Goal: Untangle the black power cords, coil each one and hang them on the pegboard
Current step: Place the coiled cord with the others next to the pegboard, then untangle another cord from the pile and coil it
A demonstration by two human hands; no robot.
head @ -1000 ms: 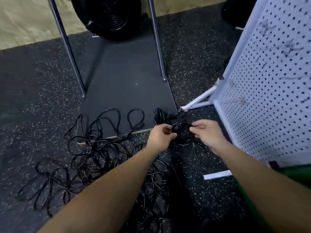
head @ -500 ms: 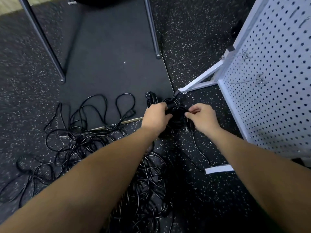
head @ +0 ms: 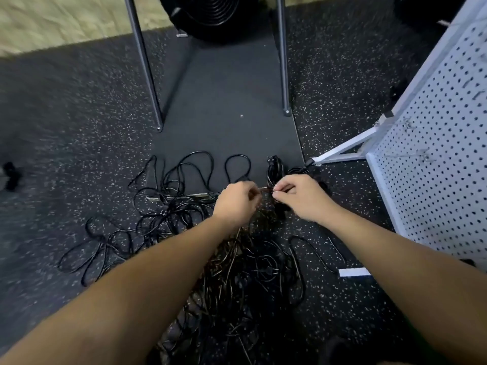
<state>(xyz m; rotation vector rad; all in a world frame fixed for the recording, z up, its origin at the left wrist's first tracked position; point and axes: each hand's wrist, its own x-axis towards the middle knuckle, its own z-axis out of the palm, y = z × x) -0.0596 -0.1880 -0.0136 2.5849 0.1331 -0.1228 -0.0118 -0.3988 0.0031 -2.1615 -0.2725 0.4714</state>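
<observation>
Your two hands are out front, close together over the floor point(head: 79, 122). L hand point(head: 237, 204) has fingers curled, pinching a thin tie or cord end that stretches across to the R hand point(head: 300, 197), which pinches the other end between thumb and fingertips; the strand is blurred, so can't tell exactly what it is. Just beyond your hands you've got 1 coiled cord bundle point(head: 274, 168) at the near right corner of the dark mat point(head: 224, 101), its long axis running away from you, approx upright on end. A second dark cord mass sits under the R hand, partly hidden. The rest is 1 big tangle of black power cords point(head: 184, 233) spread from the mat's near edge back toward you and off to the left; individual cords can't be counted, and loops point every way, w/ 3 or so tall loops lying up onto the mat. 1 white pegboard point(head: 434, 167) stands at the right edge of the floor, a few wire hooks on it, no cords hanging. 2 metal legs point(head: 147, 75) stand at the mat's left and right sides; 1 black round fan point(head: 210, 14) at the far end.
</observation>
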